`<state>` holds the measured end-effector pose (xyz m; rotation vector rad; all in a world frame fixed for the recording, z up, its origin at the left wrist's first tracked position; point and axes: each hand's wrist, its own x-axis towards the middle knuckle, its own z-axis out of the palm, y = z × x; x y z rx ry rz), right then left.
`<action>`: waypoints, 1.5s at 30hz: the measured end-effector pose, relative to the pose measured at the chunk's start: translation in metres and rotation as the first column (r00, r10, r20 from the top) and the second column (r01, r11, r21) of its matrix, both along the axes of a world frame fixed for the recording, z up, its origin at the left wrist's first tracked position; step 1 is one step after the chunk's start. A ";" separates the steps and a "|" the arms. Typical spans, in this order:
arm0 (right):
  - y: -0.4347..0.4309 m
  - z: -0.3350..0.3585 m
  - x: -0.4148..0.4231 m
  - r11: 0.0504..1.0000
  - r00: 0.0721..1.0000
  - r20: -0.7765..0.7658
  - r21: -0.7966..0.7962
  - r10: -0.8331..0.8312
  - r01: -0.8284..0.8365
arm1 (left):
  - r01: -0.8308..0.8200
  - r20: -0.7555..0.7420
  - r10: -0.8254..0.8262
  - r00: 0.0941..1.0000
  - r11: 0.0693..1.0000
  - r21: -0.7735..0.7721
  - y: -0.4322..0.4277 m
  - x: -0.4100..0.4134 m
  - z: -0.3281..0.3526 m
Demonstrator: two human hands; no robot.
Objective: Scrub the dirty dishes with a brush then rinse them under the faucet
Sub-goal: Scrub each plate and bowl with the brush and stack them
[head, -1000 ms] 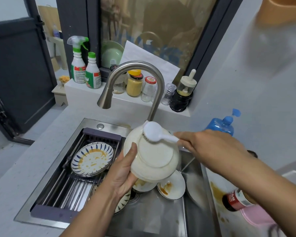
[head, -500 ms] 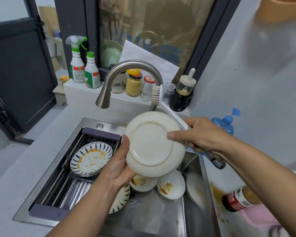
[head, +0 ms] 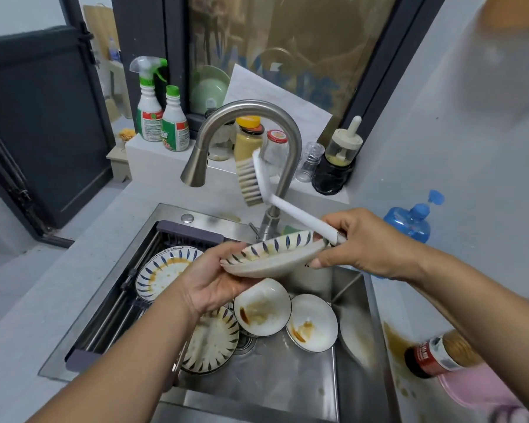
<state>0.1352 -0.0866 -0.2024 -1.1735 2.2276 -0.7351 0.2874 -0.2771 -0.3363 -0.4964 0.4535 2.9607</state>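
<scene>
Two hands share one plate (head: 272,254) above the sink (head: 358,315): the left hand (head: 217,282) grips its near-left rim, while the right hand (head: 361,242) pinches the far-right edge and also clasps the brush (head: 257,178) handle. The plate lies nearly flat, face up — bristles point up and away beside the faucet (head: 242,132), so the brush must swing down onto it.

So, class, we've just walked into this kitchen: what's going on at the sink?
A person is washing dishes by hand. The left hand holds a blue-patterned plate nearly flat above the sink, and the right hand steadies its far rim while gripping the brush, whose bristles are lifted off the plate. No water runs from the faucet. Several sauce-stained dishes lie in the basin, and one sits on the rack.
</scene>
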 end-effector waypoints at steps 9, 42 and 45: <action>0.018 -0.009 -0.018 0.997 0.997 -0.049 0.037 0.066 -0.065 | -0.064 0.133 0.095 0.987 0.973 -0.220 0.011 -0.003 -0.005; 0.021 -0.320 -0.006 0.756 0.467 0.687 0.186 -0.557 0.628 | -0.587 0.750 0.543 0.378 0.767 -0.260 0.113 -0.031 -0.214; 0.009 -0.337 -0.003 0.761 0.447 0.713 0.189 -0.541 0.620 | -0.645 0.782 0.553 0.288 0.715 -0.268 0.115 -0.037 -0.230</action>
